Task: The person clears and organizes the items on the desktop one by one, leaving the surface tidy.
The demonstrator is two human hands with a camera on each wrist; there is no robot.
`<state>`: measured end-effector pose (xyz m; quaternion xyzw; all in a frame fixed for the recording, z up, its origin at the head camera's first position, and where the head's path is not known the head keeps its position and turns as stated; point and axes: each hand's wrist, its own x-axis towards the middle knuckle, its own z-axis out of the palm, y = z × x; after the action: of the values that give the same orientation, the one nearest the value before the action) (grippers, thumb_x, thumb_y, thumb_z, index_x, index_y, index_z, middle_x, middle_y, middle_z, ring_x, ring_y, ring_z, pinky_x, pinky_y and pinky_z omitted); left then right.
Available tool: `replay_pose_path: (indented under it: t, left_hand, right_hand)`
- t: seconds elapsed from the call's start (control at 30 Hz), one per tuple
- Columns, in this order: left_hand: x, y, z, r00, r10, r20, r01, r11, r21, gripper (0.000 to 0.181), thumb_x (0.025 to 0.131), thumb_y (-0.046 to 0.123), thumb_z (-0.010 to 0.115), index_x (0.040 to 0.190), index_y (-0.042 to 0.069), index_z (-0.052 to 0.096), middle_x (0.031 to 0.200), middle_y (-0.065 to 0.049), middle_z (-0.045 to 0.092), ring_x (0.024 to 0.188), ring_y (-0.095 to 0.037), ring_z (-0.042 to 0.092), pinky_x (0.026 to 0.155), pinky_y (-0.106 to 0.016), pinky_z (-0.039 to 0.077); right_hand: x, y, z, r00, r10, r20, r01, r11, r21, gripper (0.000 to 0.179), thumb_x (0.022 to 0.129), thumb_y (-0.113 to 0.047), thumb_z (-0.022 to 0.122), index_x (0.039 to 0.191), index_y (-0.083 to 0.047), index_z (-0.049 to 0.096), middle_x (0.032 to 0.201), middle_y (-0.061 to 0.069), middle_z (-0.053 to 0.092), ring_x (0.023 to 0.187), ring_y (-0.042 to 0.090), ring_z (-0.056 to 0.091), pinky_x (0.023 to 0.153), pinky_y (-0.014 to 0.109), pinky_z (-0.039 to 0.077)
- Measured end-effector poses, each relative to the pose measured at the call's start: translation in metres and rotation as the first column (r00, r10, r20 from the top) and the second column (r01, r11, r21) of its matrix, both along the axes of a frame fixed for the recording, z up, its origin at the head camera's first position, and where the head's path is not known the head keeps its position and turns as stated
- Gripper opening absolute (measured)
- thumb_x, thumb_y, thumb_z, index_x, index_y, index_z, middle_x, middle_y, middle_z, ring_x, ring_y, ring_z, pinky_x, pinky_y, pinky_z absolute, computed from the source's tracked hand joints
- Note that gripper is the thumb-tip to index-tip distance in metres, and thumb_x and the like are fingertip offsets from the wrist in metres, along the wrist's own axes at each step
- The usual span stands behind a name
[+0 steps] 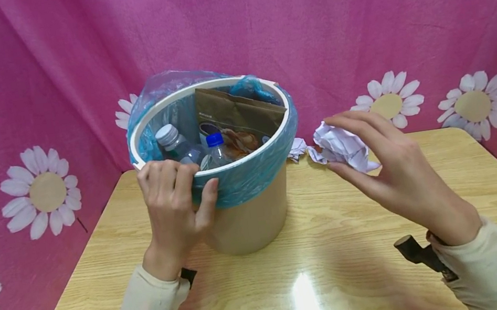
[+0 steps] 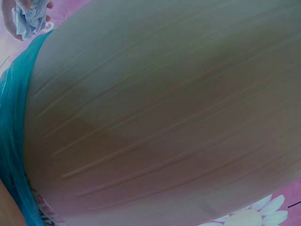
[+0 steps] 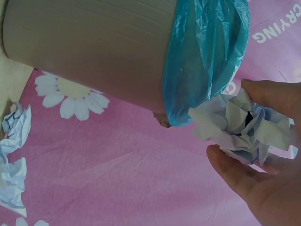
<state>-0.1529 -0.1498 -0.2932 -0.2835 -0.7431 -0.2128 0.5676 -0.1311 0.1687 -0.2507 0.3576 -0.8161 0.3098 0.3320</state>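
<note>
A beige bin (image 1: 253,223) stands on the table, lined with a blue plastic bag (image 1: 252,183) folded over its white rim. My left hand (image 1: 168,195) grips the near left of the rim, fingers over the edge and thumb outside. Right of the bin, my right hand (image 1: 392,161) holds a crumpled paper ball (image 1: 342,146) between thumb and fingers, above the table; the right wrist view shows its creased folds (image 3: 240,125). Inside the bin are a bottle with a white cap (image 1: 167,134), a bottle with a blue cap (image 1: 215,139) and a brown paper bag (image 1: 237,106).
More crumpled paper (image 1: 297,149) lies on the wooden table (image 1: 342,279) behind and right of the bin; the right wrist view shows two pieces (image 3: 16,125) there. A pink cloth (image 1: 306,25) with white flowers hangs behind and at the sides.
</note>
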Motion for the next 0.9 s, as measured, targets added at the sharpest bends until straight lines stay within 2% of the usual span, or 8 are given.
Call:
replay_pose_path:
  t: [0.2, 0.43, 0.7, 0.9]
  left_hand:
    - [-0.001, -0.001, 0.001, 1.000, 0.004, -0.003, -0.004, 1.000, -0.005, 0.041, 0.099, 0.040, 0.051, 0.086, 0.001, 0.055, 0.077, -0.013, 0.047, 0.077, -0.034, 0.046, 0.082, -0.055, 0.031]
    - [-0.001, 0.000, 0.002, 1.000, -0.006, -0.007, 0.006, 1.000, -0.009, 0.041, 0.099, 0.040, 0.051, 0.087, 0.000, 0.055, 0.077, -0.013, 0.047, 0.078, -0.034, 0.046, 0.082, -0.055, 0.031]
    - [0.000, 0.000, 0.001, 1.000, -0.004, -0.010, 0.004, 1.000, -0.006, 0.041, 0.099, 0.040, 0.051, 0.087, 0.001, 0.055, 0.077, -0.013, 0.047, 0.077, -0.034, 0.046, 0.081, -0.054, 0.031]
    - [0.000, -0.001, 0.000, 1.000, 0.000, -0.009, 0.000, 1.000, -0.005, 0.041, 0.099, 0.040, 0.051, 0.087, 0.001, 0.055, 0.077, -0.012, 0.047, 0.077, -0.033, 0.046, 0.080, -0.054, 0.031]
  right_hand:
    - [0.001, -0.009, 0.008, 1.000, 0.010, -0.013, -0.010, 1.000, -0.003, 0.067, 0.074, -0.003, 0.083, 0.136, -0.006, 0.058, 0.132, 0.009, 0.059, 0.118, 0.022, 0.055, 0.100, 0.018, 0.039]
    - [0.000, -0.022, 0.017, 0.998, 0.035, -0.058, -0.036, 0.999, -0.017, 0.066, 0.074, -0.004, 0.083, 0.135, -0.005, 0.058, 0.132, 0.011, 0.059, 0.120, 0.024, 0.055, 0.102, 0.026, 0.039]
    - [-0.002, -0.040, 0.025, 0.994, 0.093, -0.054, -0.095, 0.995, -0.035, 0.064, 0.076, -0.001, 0.083, 0.135, -0.004, 0.058, 0.133, 0.011, 0.058, 0.119, 0.022, 0.057, 0.098, 0.023, 0.043]
    - [-0.011, -0.051, 0.027, 0.992, 0.099, -0.080, -0.101, 0.995, -0.020, 0.063, 0.079, -0.006, 0.082, 0.136, -0.005, 0.056, 0.133, 0.012, 0.057, 0.117, 0.021, 0.058, 0.096, 0.024, 0.046]
